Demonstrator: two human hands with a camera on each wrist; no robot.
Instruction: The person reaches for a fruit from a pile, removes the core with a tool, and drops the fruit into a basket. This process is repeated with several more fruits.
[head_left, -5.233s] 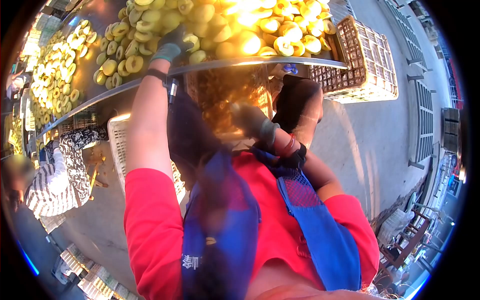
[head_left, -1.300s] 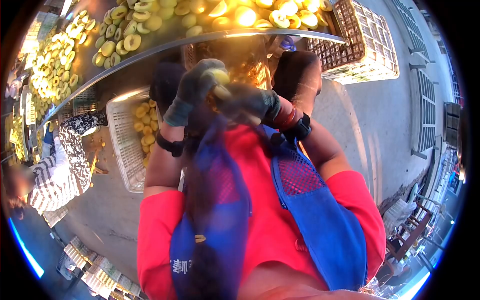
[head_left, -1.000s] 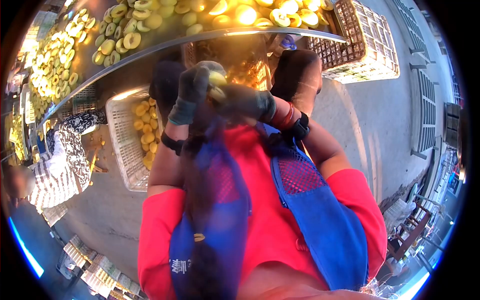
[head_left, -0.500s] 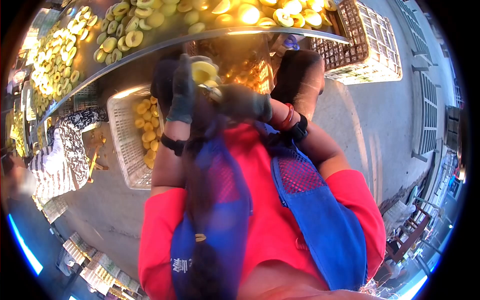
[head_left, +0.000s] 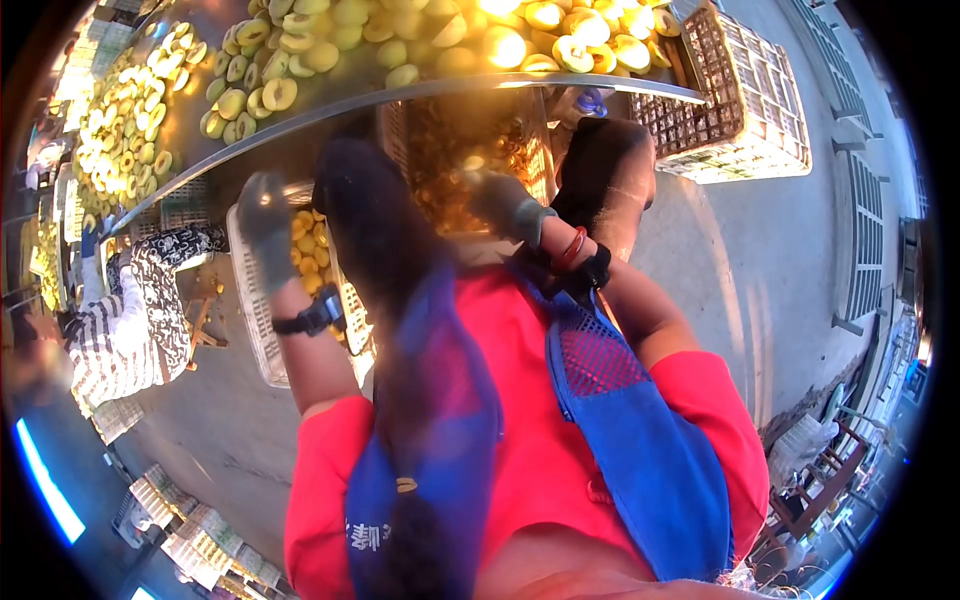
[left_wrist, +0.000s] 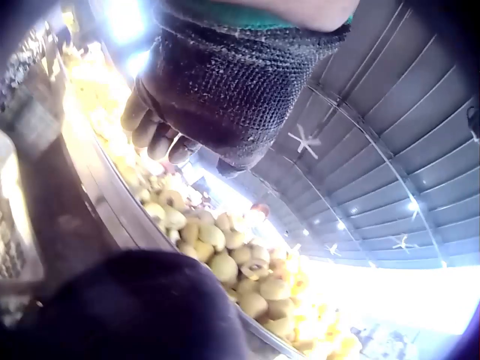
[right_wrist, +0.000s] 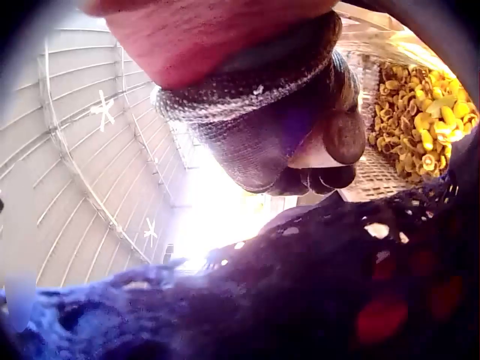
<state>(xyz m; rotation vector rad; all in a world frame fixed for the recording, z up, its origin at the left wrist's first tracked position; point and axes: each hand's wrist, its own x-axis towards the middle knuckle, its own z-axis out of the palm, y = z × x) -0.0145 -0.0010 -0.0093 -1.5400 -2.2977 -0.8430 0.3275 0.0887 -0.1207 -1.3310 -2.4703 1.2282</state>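
My left hand (head_left: 265,225), in a dark knit glove, reaches over the white crate (head_left: 249,309) at the left, which contains yellow peach halves (head_left: 310,245). In the left wrist view its fingers (left_wrist: 160,141) hang loosely with nothing seen between them. My gloved right hand (head_left: 500,207) is between the knees, close over a crate of brownish-yellow scraps (head_left: 440,190). Its fingers curl round a small pale object (right_wrist: 313,154); I cannot tell what that is. Halved peaches (head_left: 279,95) lie heaped on the metal table in front.
The table's raised metal rim (head_left: 400,94) curves across in front of the knees. A pale plastic crate (head_left: 770,110) stands at the right end. At the left a person in a striped top (head_left: 110,350) sits near a small wooden stool (head_left: 203,322).
The hands, together at a halved peach half a second ago, have parted. The left has swung left to the white crate; the right has moved slightly forward. Earlier the left was at the table's peaches.
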